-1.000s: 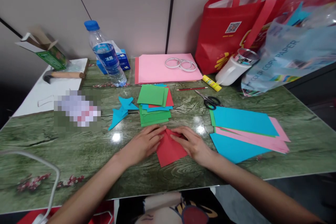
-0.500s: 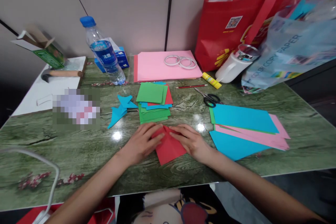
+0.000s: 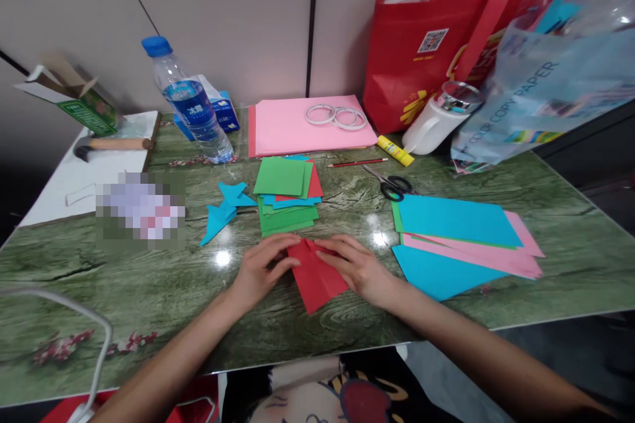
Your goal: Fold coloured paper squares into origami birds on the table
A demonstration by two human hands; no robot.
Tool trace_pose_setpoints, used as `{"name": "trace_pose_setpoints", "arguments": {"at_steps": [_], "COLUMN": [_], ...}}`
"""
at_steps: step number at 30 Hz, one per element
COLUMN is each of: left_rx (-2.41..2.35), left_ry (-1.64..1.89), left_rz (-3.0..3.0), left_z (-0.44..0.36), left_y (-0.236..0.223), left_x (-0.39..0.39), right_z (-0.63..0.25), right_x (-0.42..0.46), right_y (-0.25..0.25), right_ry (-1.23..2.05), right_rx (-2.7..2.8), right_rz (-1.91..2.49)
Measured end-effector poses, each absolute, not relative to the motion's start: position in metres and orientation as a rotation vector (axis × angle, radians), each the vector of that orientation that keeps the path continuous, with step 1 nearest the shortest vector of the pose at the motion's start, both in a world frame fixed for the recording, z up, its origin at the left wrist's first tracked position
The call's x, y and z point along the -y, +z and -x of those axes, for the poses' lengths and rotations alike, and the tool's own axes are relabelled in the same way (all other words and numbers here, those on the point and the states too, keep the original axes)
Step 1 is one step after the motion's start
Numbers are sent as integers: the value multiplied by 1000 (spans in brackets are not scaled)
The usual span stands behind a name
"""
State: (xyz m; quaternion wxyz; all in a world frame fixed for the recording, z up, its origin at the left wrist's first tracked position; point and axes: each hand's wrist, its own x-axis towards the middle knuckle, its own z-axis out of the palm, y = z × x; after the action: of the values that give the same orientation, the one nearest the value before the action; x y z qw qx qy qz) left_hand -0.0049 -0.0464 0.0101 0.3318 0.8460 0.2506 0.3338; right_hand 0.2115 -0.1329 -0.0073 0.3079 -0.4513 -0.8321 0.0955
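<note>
A red sheet of paper (image 3: pixel 320 281), creased and partly folded at its far edge, lies between my hands near the table's front. My left hand (image 3: pixel 265 269) pinches its left far corner between thumb and fingers. On the right side, the fingers of my right hand (image 3: pixel 358 268) close over the far right edge. Just beyond my hands rests a stack of green, blue and red paper squares (image 3: pixel 280 176). Left of that stack lies a blue folded paper shape (image 3: pixel 228 205). Cut blue, pink and green paper pieces (image 3: pixel 461 219) are spread to the right of my right hand.
Black-handled scissors (image 3: pixel 394 186), a pencil (image 3: pixel 357 162) and a glue stick (image 3: pixel 395 151) lie farther back. Pink paper (image 3: pixel 282 125) carries two white rings. A water bottle (image 3: pixel 193 106), a hammer (image 3: pixel 114 145), a white mug (image 3: pixel 439 122) and a red bag (image 3: pixel 401 59) stand or lie around.
My left thumb has drawn back from the paper's middle to its left edge, and the left side now looks folded inward, making the red paper narrower. The view has shifted slightly.
</note>
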Motion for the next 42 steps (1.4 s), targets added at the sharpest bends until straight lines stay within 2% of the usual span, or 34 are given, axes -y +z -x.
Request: {"name": "trace_pose_setpoints", "arguments": {"at_steps": [32, 35, 38, 42], "left_rx": [-741, -733, -532, -308], "left_ry": [785, 854, 929, 859], "left_rz": [-2083, -2294, -2664, -2959], "left_z": [8, 10, 8, 3], "left_y": [2, 6, 11, 12], "left_x": [47, 47, 50, 56], "right_z": [-208, -207, -207, -207], "right_x": [133, 133, 133, 133], "right_y": [4, 3, 2, 2], "right_ry": [349, 358, 347, 339], "right_rx": [2249, 2259, 2267, 2289], "right_rz": [1205, 1224, 1243, 1260]}}
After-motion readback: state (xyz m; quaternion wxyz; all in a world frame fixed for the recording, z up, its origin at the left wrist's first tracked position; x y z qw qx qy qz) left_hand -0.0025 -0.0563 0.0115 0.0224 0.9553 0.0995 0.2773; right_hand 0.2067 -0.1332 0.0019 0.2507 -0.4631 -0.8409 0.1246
